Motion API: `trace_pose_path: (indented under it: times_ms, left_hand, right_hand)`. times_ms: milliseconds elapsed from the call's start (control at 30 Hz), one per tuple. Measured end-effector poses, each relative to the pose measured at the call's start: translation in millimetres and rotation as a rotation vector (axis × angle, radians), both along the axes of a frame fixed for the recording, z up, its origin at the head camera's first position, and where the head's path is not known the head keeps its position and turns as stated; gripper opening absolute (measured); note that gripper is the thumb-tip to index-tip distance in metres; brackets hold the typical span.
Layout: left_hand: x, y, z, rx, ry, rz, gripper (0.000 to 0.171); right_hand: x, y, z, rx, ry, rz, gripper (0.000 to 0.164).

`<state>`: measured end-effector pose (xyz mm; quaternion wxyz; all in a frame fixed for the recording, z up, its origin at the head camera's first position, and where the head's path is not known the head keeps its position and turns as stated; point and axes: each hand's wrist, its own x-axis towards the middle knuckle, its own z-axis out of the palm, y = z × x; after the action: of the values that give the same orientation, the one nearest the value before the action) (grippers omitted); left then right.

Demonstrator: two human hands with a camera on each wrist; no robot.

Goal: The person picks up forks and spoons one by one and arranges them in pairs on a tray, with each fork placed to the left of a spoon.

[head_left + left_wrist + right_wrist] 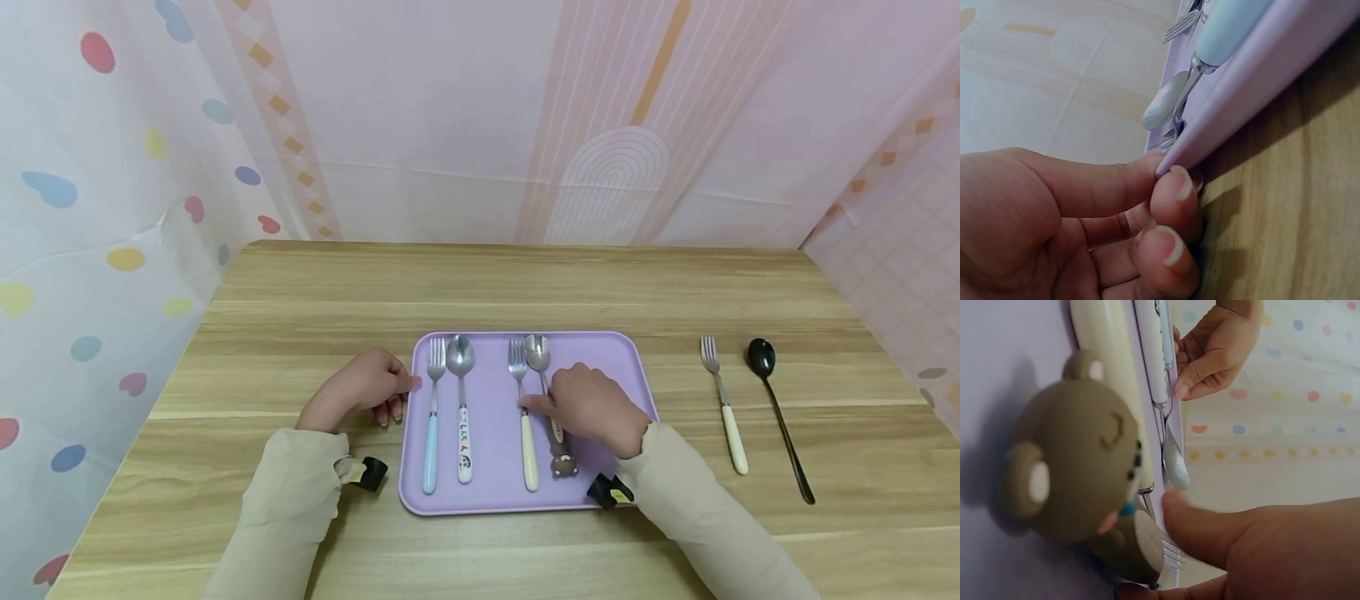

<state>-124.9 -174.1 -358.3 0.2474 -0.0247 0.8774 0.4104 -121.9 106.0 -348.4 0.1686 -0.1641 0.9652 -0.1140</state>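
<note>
My left hand (378,385) pinches the left rim of a lilac tray (491,433), thumb on top and fingertips below in the left wrist view. Over the tray's right half, my right hand (592,404) has curled fingers around the handle of a spoon (537,352) with a brown bear end (1079,456). The right thumb (1200,528) reaches toward the neck of a cream-handled fork (528,450) beside it. Part of the spoon's handle is hidden by the hand. Left on the tray lie a light-blue-handled fork (431,450) and a spoon with a white patterned handle (464,433).
Right of the tray, another cream-handled fork (724,404) and a long black spoon (780,412) lie on the wooden table (360,283). Patterned curtains (450,108) hang behind the table and along its sides.
</note>
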Motion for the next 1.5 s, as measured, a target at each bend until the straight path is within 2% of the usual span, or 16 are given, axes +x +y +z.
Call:
trace_pose_path:
  times_ms: [133, 367, 567, 833, 1067, 1300, 1500]
  left_hand:
    - [-0.1, 0, -0.1, -0.006, 0.001, -0.002, 0.027]
    - [-0.8, 0, -1.0, -0.003, -0.002, 0.001, 0.027]
    - [-0.9, -1, -1.6, 0.006, 0.001, -0.001, 0.027]
    - [-1.0, -1, -0.9, 0.011, -0.009, 0.007, 0.027]
    - [-0.9, -1, 0.0, 0.001, -0.012, 0.008, 0.027]
    - [-1.0, 1, -0.5, 0.01, -0.014, 0.01, 0.027]
    - [-0.4, 0, 0.1, 0.005, -0.013, 0.004, 0.027]
  right_hand:
    - [-0.6, 0, 0.7, 0.035, 0.007, 0.017, 0.046]
    - [-0.9, -1, -0.2, -0.001, 0.049, 0.033, 0.039]
    - [-1.9, -1, -2.1, -0.016, 0.065, 0.04, 0.039]
    - [-2.8, -2, -3.5, -0.015, 0.046, 0.014, 0.039]
    - [-2.4, 2, 1.2, -0.064, 0.001, -0.04, 0.045]
    - [-15.1, 40, 22.8, -0.099, 0.06, -0.012, 0.044]
    - [-24.0, 83, 38.4, -0.112, 0.028, -0.071, 0.044]
